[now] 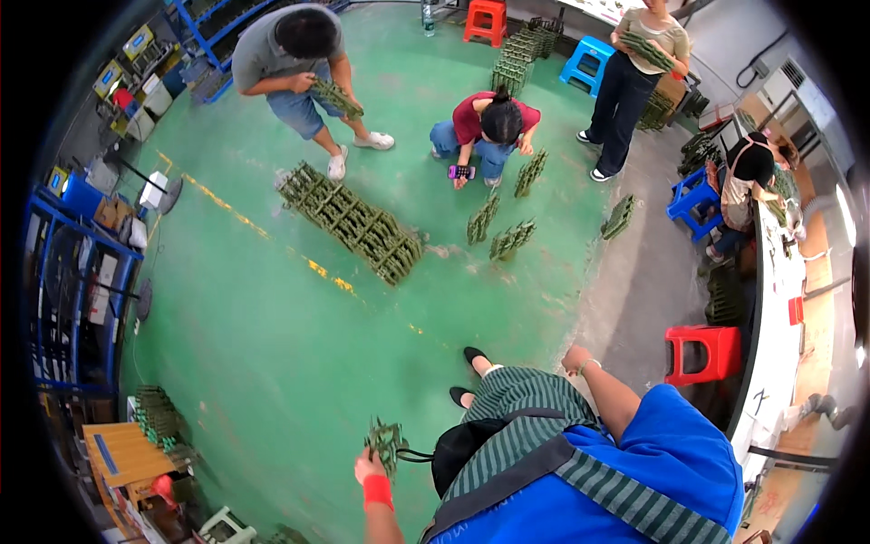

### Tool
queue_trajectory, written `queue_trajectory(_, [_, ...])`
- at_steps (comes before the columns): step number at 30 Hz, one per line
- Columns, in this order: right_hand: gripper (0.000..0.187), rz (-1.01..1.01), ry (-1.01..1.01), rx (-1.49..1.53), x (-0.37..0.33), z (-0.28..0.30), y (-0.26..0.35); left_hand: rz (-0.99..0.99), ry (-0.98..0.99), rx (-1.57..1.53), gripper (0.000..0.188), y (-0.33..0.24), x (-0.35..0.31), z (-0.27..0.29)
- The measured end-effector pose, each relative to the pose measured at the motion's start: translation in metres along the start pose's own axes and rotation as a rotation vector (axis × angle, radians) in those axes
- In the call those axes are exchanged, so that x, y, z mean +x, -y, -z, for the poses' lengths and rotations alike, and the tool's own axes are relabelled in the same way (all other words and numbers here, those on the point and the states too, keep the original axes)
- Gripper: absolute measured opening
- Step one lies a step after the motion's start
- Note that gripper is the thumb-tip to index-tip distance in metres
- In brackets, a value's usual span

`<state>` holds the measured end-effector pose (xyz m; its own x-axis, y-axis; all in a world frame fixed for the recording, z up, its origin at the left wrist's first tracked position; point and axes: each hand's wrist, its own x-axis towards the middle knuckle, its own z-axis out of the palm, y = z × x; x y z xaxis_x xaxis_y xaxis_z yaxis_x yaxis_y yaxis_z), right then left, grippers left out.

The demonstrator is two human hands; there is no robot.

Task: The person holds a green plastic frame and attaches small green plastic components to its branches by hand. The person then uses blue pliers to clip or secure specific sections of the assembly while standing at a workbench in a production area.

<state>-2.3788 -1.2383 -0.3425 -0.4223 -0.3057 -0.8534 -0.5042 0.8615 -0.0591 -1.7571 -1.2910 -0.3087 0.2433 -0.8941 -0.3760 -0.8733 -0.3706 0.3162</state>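
Note:
My left hand (370,468), above a red wristband, is closed around a dark green piece (388,442) with a jagged, lattice-like outline; its exact kind is not clear. A bracelet circles the wrist of my right hand (576,359), which hangs beside my striped apron with its fingers curled and nothing visible in them. Beyond my feet, a long stack of similar green pieces (349,222) rests on the green floor. Smaller green bundles (513,239) stand upright to the right of it, near a crouching person.
A standing person (290,54) and another at the far right (639,77) hold green pieces. Someone sits at the long workbench (770,381). A red stool (702,354) stands beside it. Blue shelving (118,326) and a wooden table (131,453) line the left.

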Motion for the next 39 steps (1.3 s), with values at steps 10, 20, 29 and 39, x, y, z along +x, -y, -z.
queue_trajectory(10, [0.026, -0.037, 0.025, -0.064, 0.036, -0.018, -0.043, -0.295, 0.082, -0.017, 0.030, -0.158, 0.129, -0.054])
queue_trajectory(20, [0.030, -0.169, 0.097, 0.234, 0.095, 0.014, -0.021, -0.405, 0.209, -0.040, 0.027, -0.305, 0.272, -0.187])
queue_trajectory(29, [0.030, 0.194, 0.075, -0.018, 0.242, 0.064, 0.124, -0.194, 0.177, -0.169, 0.028, -0.278, 0.267, -0.148])
queue_trajectory(39, [0.028, 0.632, -0.003, 0.115, 0.281, 0.134, 0.445, 0.218, -0.033, -0.175, 0.031, -0.156, 0.207, -0.044])
